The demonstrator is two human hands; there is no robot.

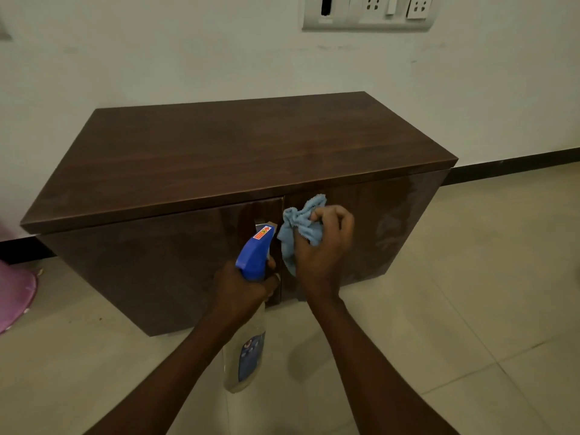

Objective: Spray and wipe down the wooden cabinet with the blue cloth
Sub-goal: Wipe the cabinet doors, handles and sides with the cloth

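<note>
A low dark wooden cabinet point(219, 146) with two glossy doors stands against the wall. My left hand point(244, 287) grips the neck of a clear spray bottle point(248, 350) with a blue trigger head point(255, 255); the nozzle points at the seam between the doors. My right hand point(326, 246) holds a crumpled light blue cloth point(298, 227) in front of the upper left corner of the right door. Whether the cloth touches the door I cannot tell.
The floor is beige tile point(470, 277), with a black skirting strip point(518, 166) along the white wall. A switch and socket panel point(370, 11) is on the wall above the cabinet. Something pink point(14, 293) lies on the floor at the far left.
</note>
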